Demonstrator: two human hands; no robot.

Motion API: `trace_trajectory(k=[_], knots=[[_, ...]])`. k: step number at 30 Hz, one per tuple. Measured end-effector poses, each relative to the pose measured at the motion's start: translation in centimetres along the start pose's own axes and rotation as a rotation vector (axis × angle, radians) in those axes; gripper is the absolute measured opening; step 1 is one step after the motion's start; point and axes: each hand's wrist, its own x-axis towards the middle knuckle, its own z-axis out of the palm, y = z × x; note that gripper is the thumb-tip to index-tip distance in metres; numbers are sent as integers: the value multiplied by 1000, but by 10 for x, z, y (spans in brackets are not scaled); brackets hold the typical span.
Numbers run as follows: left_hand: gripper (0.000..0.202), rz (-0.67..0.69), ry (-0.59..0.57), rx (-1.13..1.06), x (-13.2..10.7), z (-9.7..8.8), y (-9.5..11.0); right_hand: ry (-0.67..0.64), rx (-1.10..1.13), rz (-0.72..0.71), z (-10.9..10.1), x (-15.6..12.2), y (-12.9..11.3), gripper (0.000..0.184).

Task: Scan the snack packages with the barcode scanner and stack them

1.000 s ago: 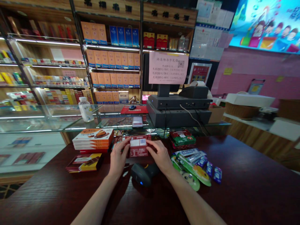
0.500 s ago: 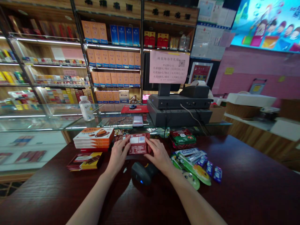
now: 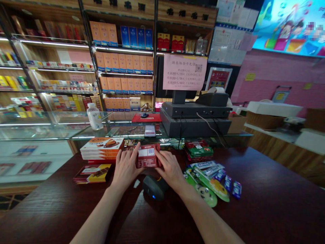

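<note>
A dark red snack packet (image 3: 147,159) with a white barcode label faces up between my hands, above the middle of the counter. My left hand (image 3: 127,167) grips its left edge, index finger along the side. At the right edge, my right hand (image 3: 169,166) is closed on it with the thumb underneath. Just below the packet lies a black barcode scanner (image 3: 153,188) with a blue light. To the left are stacked white and orange boxes (image 3: 101,148) and flat chocolate packs (image 3: 92,173). Green and red packets (image 3: 198,150) lie in a pile on the right.
Right of my right hand are green blister packs (image 3: 212,184) and small blue-wrapped sweets (image 3: 236,189). Behind the dark wooden counter (image 3: 266,210) stand a cash register (image 3: 195,122), a glass display case and a white bottle (image 3: 93,117). A small white scrap (image 3: 136,183) lies near the scanner.
The packet has tilted and shifted slightly left in my hands. My left hand has changed its hold, with its index finger now raised along the packet's edge. The scanner stays in place.
</note>
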Motion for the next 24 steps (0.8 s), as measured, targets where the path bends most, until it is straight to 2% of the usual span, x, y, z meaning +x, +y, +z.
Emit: trace_trajectory(k=[5, 10, 13, 16, 24], knots=[[85, -24, -30, 69, -1, -5, 1, 4, -8, -33, -1, 0, -3, 71], [81, -51, 29, 48, -2, -5, 2, 1, 7, -24, 0, -1, -2, 74], [80, 4, 51, -33, -3, -1, 1, -7, 20, -19, 2, -2, -2, 75], [78, 65, 26, -92, -2, 1, 0, -22, 23, 1, 4, -2, -1, 74], [75, 36, 60, -64, -2, 0, -10, -61, 102, 22, -2, -2, 4, 69]])
